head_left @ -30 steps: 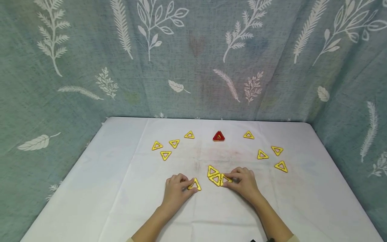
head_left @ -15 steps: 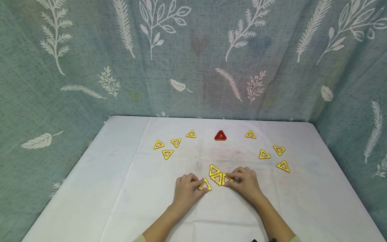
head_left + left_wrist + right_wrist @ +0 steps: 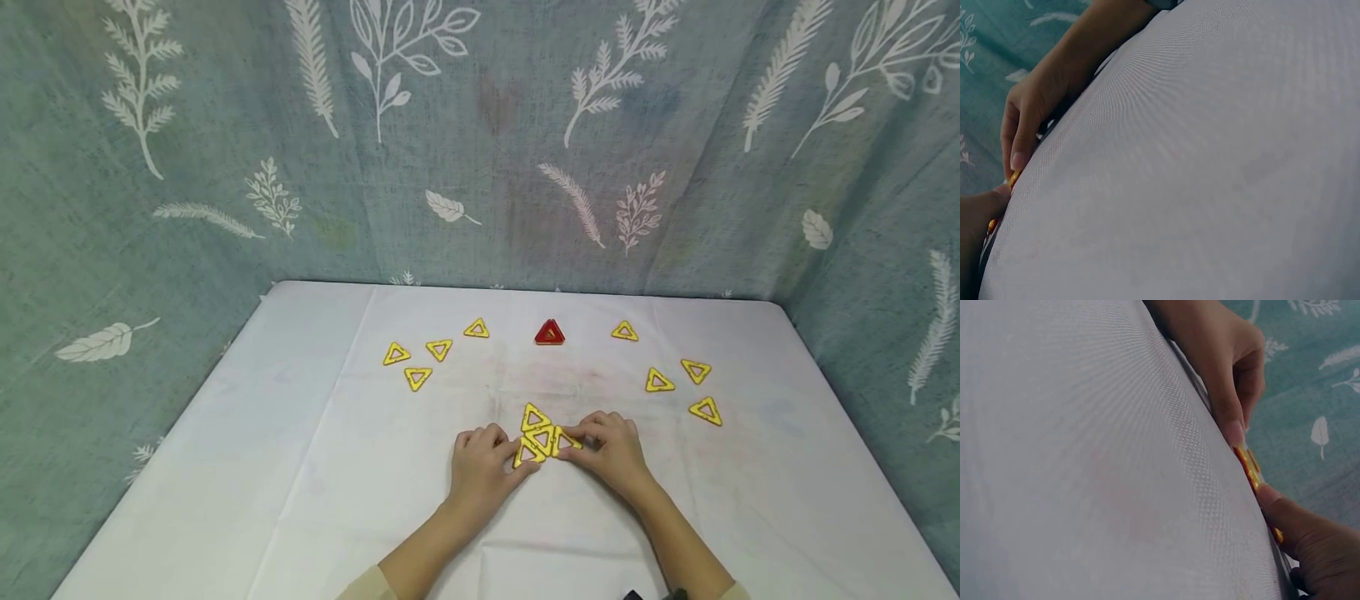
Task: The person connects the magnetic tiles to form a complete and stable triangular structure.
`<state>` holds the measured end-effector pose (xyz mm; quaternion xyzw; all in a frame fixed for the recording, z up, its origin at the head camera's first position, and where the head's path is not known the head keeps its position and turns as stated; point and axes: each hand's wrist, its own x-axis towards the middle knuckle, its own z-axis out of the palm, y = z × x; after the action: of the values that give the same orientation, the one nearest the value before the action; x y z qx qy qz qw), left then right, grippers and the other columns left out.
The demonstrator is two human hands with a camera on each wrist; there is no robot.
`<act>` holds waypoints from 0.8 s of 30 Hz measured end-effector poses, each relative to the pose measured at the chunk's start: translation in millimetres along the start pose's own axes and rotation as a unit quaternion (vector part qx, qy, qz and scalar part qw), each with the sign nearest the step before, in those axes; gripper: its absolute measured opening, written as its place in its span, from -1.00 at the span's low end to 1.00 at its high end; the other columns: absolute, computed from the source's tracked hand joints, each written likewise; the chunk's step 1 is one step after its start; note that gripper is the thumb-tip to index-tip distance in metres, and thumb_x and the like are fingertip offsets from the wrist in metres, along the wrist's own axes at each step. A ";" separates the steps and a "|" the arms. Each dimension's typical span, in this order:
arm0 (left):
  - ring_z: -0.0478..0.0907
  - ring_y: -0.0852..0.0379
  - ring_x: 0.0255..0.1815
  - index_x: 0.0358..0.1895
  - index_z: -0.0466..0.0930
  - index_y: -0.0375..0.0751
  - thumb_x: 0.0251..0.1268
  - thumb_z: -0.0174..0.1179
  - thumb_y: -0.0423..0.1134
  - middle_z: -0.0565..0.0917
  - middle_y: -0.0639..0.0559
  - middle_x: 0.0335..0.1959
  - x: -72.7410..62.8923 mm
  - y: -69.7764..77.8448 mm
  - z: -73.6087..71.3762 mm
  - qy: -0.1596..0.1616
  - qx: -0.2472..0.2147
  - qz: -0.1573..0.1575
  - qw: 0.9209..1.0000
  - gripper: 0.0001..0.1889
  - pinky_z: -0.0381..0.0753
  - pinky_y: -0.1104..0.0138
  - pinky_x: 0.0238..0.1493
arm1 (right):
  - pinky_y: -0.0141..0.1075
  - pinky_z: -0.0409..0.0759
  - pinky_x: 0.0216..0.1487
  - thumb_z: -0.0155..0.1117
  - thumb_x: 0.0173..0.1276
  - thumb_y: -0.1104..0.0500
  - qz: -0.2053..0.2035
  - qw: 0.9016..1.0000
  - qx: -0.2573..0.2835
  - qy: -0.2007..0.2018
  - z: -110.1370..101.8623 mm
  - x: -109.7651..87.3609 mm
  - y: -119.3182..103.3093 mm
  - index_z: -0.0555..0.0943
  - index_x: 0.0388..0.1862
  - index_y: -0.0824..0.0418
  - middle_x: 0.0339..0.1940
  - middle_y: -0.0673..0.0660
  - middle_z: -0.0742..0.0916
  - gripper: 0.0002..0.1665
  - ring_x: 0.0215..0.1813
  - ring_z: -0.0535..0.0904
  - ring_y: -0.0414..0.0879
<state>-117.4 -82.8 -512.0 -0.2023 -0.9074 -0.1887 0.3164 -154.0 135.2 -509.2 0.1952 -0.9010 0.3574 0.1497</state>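
Note:
My left hand (image 3: 482, 468) pinches a yellow triangular frame tile (image 3: 529, 462) between thumb and fingers, its edge right at a middle yellow triangle (image 3: 551, 442). Another yellow triangle (image 3: 537, 426) adjoins that middle one at the top. On the right side, my right hand (image 3: 611, 454) pinches a further yellow triangle (image 3: 556, 442) against the group. All lie flat, forming one larger triangle. In the right wrist view, the thumbs of the left hand (image 3: 1222, 369) and right hand (image 3: 1316, 544) press at the yellow tile edges (image 3: 1249, 467), seen almost edge-on.
A red triangle (image 3: 550, 341) sits at the back centre of the white-covered table (image 3: 360, 483). Several yellow triangles lie loose at the back left, such as one triangle (image 3: 417, 370), and at the back right, such as another triangle (image 3: 660, 387). A leaf-patterned cloth (image 3: 480, 150) hangs behind.
My left hand has slid its yellow triangle rightward across the table until it meets the joined group. The right hand keeps its pinch in place; the camera view shifted slightly.

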 end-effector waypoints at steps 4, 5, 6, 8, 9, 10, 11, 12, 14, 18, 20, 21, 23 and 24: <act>0.40 0.19 -0.45 -0.37 0.75 -0.05 -0.23 0.38 0.26 0.44 0.15 -0.46 3.4 1.5 1.1 -0.004 0.007 -0.006 1.000 -0.53 0.35 0.24 -0.24 | -0.29 0.14 -0.29 0.61 -0.23 -0.03 -0.003 1.000 0.004 0.004 -0.8 0.3 0.7 0.78 -0.30 0.04 -0.47 -0.17 0.61 -0.58 -0.41 0.29 -0.30; 0.40 0.18 -0.45 -0.36 0.75 -0.05 -0.25 0.38 0.26 0.45 0.14 -0.45 4.1 1.7 0.7 -0.004 0.003 -0.014 1.000 -0.52 0.35 0.23 -0.24 | -0.29 0.14 -0.30 0.61 -0.24 -0.03 -0.006 1.000 0.005 0.005 -0.5 0.1 1.3 0.78 -0.30 0.03 -0.47 -0.17 0.61 -0.58 -0.41 0.29 -0.31; 0.40 0.18 -0.44 -0.35 0.75 -0.04 -0.25 0.38 0.26 0.46 0.14 -0.44 4.7 1.3 0.8 -0.006 0.001 -0.023 1.000 -0.52 0.35 0.23 -0.23 | -0.29 0.14 -0.30 0.61 -0.23 -0.03 -0.007 1.000 0.007 0.005 -0.1 -0.1 1.8 0.78 -0.30 0.03 -0.47 -0.17 0.61 -0.58 -0.41 0.29 -0.31; 0.40 0.17 -0.41 -0.31 0.75 -0.05 -0.22 0.39 0.22 0.47 0.13 -0.41 6.6 -1.0 1.5 -0.013 -0.013 -0.043 0.999 -0.54 0.35 0.22 -0.22 | -0.30 0.15 -0.29 0.60 -0.22 -0.03 -0.007 1.000 0.011 0.004 0.7 -0.1 2.8 0.78 -0.29 0.02 -0.46 -0.17 0.62 -0.58 -0.40 0.30 -0.32; 0.41 0.16 -0.39 -0.29 0.75 -0.05 -0.19 0.40 0.20 0.48 0.13 -0.40 8.1 -3.0 2.4 -0.015 -0.020 -0.050 0.998 -0.55 0.35 0.21 -0.21 | -0.30 0.15 -0.29 0.61 -0.22 -0.03 -0.008 1.000 0.012 0.003 1.2 -0.2 3.3 0.78 -0.29 0.02 -0.45 -0.18 0.62 -0.58 -0.40 0.30 -0.32; 0.42 0.15 -0.37 -0.25 0.74 -0.07 -0.15 0.41 0.16 0.49 0.12 -0.37 10.8 -5.2 4.5 -0.020 -0.030 -0.055 0.998 -0.56 0.35 0.20 -0.19 | -0.30 0.15 -0.29 0.61 -0.22 -0.03 -0.009 1.000 0.013 0.004 0.9 0.0 4.4 0.78 -0.29 0.02 -0.45 -0.18 0.62 -0.58 -0.40 0.31 -0.32; 0.42 0.13 -0.34 -0.22 0.74 -0.08 -0.11 0.41 0.13 0.51 0.10 -0.35 14.2 -7.5 6.7 -0.026 -0.039 -0.059 0.997 -0.57 0.35 0.19 -0.18 | -0.30 0.15 -0.28 0.61 -0.22 -0.02 -0.008 1.000 0.016 0.003 0.5 0.2 5.1 0.78 -0.28 0.01 -0.44 -0.19 0.62 -0.58 -0.40 0.31 -0.32; 0.43 0.12 -0.30 -0.19 0.73 -0.09 -0.07 0.40 0.10 0.51 0.09 -0.32 17.5 -10.5 9.7 -0.033 -0.046 -0.062 0.996 -0.58 0.34 0.18 -0.17 | -0.29 0.15 -0.28 0.61 -0.21 -0.02 -0.007 1.000 0.019 0.002 0.2 0.6 5.9 0.78 -0.28 0.02 -0.44 -0.19 0.62 -0.58 -0.39 0.32 -0.31; 0.42 0.10 -0.24 -0.12 0.71 -0.11 0.00 0.38 0.08 0.52 0.07 -0.26 24.2 -15.9 15.7 -0.056 -0.057 -0.075 0.994 -0.58 0.32 0.17 -0.13 | -0.29 0.15 -0.27 0.61 -0.22 0.00 -0.008 1.000 0.023 0.000 -0.6 1.0 6.8 0.78 -0.27 0.02 -0.43 -0.19 0.62 -0.58 -0.39 0.33 -0.31; 0.33 0.05 -0.13 0.05 0.64 -0.10 0.10 0.28 0.14 0.47 0.03 -0.14 34.2 -23.3 23.7 -0.127 -0.077 -0.123 0.981 -0.49 0.23 0.13 -0.05 | -0.27 0.15 -0.25 0.60 -0.19 0.00 -0.001 0.999 0.033 -0.013 -2.5 0.6 7.0 0.78 -0.25 0.03 -0.42 -0.16 0.61 -0.58 -0.38 0.33 -0.31; 0.29 0.05 -0.10 0.12 0.59 -0.08 0.12 0.23 0.19 0.43 0.03 -0.10 36.6 -25.2 24.9 -0.163 -0.081 -0.140 0.973 -0.43 0.18 0.10 -0.01 | -0.26 0.16 -0.24 0.59 -0.18 -0.02 0.001 0.999 0.031 -0.021 -3.6 -0.2 6.4 0.77 -0.25 0.04 -0.41 -0.15 0.61 -0.57 -0.37 0.34 -0.30; 0.27 0.04 -0.10 0.15 0.57 -0.07 0.12 0.23 0.20 0.43 0.02 -0.10 37.5 -25.7 24.6 -0.177 -0.086 -0.145 0.970 -0.41 0.16 0.09 0.00 | -0.25 0.17 -0.23 0.59 -0.19 -0.03 0.002 0.999 0.029 -0.026 -4.3 -0.5 6.0 0.76 -0.26 0.05 -0.39 -0.14 0.61 -0.56 -0.36 0.35 -0.29; 0.26 0.04 -0.10 0.16 0.55 -0.05 0.12 0.23 0.20 0.42 0.01 -0.09 38.9 -25.9 23.4 -0.194 -0.094 -0.145 0.966 -0.41 0.13 0.06 0.02 | -0.24 0.21 -0.20 0.61 -0.22 -0.03 0.006 0.999 0.027 -0.032 -6.6 -1.0 5.0 0.74 -0.28 0.07 -0.38 -0.12 0.61 -0.55 -0.34 0.40 -0.26; 0.25 0.04 -0.10 0.15 0.55 -0.03 0.12 0.23 0.20 0.42 0.02 -0.09 39.4 -25.9 22.9 -0.200 -0.098 -0.143 0.964 -0.42 0.12 0.06 0.02 | -0.23 0.22 -0.18 0.61 -0.23 -0.04 0.011 0.999 0.024 -0.035 -7.7 -1.2 4.6 0.72 -0.30 0.06 -0.37 -0.12 0.61 -0.55 -0.32 0.42 -0.25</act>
<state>-169.7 -84.2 -508.5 -0.1341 -0.9486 -0.2761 0.0769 -154.1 143.9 -507.0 0.2015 -0.8987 0.3737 0.1096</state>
